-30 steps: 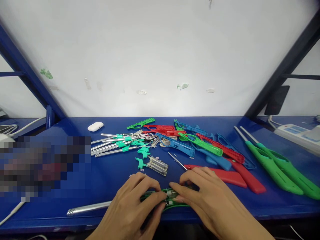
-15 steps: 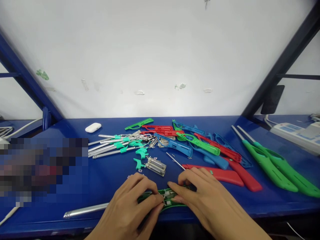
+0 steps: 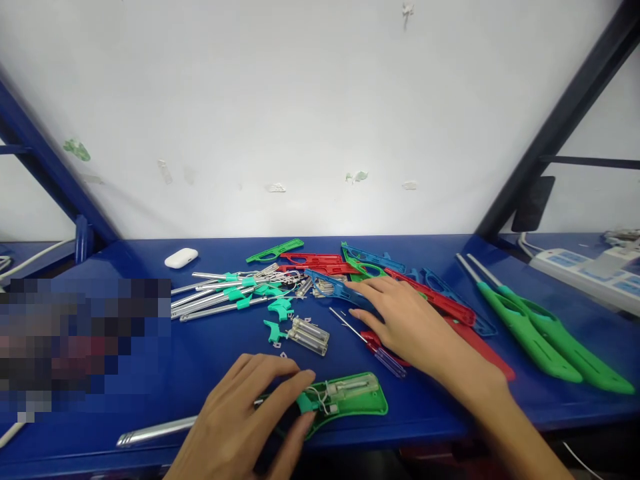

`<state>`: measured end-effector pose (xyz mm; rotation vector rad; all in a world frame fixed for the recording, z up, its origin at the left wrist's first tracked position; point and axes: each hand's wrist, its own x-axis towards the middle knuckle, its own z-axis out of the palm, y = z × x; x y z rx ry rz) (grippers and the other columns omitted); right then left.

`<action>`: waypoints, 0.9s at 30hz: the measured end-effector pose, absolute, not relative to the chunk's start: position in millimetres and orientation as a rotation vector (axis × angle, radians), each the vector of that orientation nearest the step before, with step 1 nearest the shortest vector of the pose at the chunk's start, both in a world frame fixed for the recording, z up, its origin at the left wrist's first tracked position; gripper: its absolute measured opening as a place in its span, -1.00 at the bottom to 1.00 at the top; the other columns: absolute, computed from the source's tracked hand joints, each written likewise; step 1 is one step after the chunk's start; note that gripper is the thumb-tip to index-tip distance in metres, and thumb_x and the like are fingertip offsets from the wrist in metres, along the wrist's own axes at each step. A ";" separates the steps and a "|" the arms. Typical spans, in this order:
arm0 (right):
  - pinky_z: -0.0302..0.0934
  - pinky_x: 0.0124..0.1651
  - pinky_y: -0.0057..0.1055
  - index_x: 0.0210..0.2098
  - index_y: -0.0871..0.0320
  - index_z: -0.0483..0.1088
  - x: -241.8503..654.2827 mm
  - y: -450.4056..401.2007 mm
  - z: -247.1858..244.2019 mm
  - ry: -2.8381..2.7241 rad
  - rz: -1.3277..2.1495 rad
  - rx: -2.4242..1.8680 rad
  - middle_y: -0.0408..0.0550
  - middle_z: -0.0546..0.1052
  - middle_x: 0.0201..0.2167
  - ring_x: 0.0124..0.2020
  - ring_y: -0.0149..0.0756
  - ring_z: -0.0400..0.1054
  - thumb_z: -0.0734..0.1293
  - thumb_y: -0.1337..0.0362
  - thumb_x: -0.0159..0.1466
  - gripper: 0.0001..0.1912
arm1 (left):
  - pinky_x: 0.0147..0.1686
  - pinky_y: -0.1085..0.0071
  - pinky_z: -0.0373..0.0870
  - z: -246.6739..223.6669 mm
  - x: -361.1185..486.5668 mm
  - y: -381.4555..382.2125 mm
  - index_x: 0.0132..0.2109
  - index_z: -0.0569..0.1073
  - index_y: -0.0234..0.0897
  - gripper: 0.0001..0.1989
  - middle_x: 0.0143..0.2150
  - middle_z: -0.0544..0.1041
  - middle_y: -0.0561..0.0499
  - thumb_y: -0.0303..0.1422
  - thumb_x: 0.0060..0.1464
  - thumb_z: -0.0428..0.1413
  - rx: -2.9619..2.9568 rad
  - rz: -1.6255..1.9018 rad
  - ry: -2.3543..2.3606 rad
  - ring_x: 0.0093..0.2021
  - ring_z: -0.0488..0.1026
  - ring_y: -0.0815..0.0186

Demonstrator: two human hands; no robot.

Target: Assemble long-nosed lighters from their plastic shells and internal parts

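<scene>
Near the table's front edge, my left hand [image 3: 250,413] grips a green lighter half-shell [image 3: 377,402], thumb and index finger at its teal trigger [image 3: 306,402]. In this shell lie a clear fuel tank [image 3: 356,385] and thin white wires; a metal tube [image 3: 160,430] sticks out to the left of the hand. My right hand [image 3: 415,317] is over the pile of shells, fingers apart. Its fingertips are by a blue half-shell [image 3: 337,288], and contact is hard to tell. Below that hand lies a screwdriver [image 3: 390,362] with a clear purple handle.
Metal tubes with teal parts [image 3: 215,297] lie in a heap at left centre, loose fuel tanks [image 3: 309,335] nearer me. Red half-shells [image 3: 320,262] lie behind. Two green lighters [image 3: 535,340] lie at right, near a power strip [image 3: 590,273]. A white case [image 3: 181,258] is back left.
My right hand has left the green half-shell and moved up and away to the shell pile, uncovering the clear tank and the screwdriver handle. My left hand stays at the shell.
</scene>
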<state>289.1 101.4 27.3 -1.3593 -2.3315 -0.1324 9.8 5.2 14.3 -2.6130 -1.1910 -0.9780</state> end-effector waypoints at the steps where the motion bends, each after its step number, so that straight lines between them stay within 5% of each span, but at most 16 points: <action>1: 0.33 0.23 0.23 0.26 0.10 0.45 288.0 101.7 27.5 -2.334 -0.123 -1.361 0.12 0.60 0.11 0.15 0.14 0.48 0.39 0.25 0.42 -0.57 | 0.06 0.29 0.55 15.1 6.6 4.7 0.20 0.45 -0.10 -0.68 0.04 0.58 -0.01 -0.38 0.35 0.11 -2.591 -0.953 -1.212 0.02 0.54 0.26; 4: 0.32 0.26 0.18 0.27 0.05 0.43 285.1 91.0 32.0 -2.311 -0.087 -1.342 0.07 0.59 0.12 0.15 0.05 0.48 0.32 0.19 0.48 -0.61 | 0.04 0.32 0.57 15.6 -1.3 4.4 0.15 0.48 -0.09 -0.72 0.02 0.58 0.01 -0.34 0.33 0.14 -2.563 -0.915 -1.250 0.03 0.53 0.25; 10: 0.33 0.27 -0.28 0.20 -0.23 0.41 263.8 38.1 39.7 -2.369 0.284 -1.123 -0.24 0.53 0.15 0.21 -0.29 0.38 0.33 0.00 0.48 -0.68 | -0.07 0.39 0.59 8.6 -5.0 3.8 0.10 0.49 -0.12 -0.77 -0.06 0.56 0.01 -0.41 0.35 0.12 -2.647 -0.901 -1.279 -0.07 0.50 0.29; 17: 0.21 0.30 -0.29 0.09 -0.23 0.46 244.7 16.8 23.8 -2.390 0.552 -1.063 -0.33 0.55 0.00 0.09 -0.38 0.39 0.32 0.13 0.51 -0.81 | -0.10 0.42 0.59 4.1 -6.4 0.7 0.07 0.51 -0.17 -0.77 -0.13 0.53 0.01 -0.49 0.34 0.11 -2.662 -1.001 -1.254 -0.17 0.51 0.35; 27: 0.30 0.15 -0.27 0.07 -0.08 0.55 246.0 18.3 20.8 -2.410 0.384 -0.964 -0.18 0.61 -0.06 -0.05 -0.32 0.47 0.31 0.19 0.51 -0.79 | -0.11 0.43 0.57 2.6 -7.9 2.3 0.08 0.51 -0.21 -0.75 -0.15 0.54 0.00 -0.55 0.34 0.10 -2.672 -1.011 -1.203 -0.18 0.50 0.35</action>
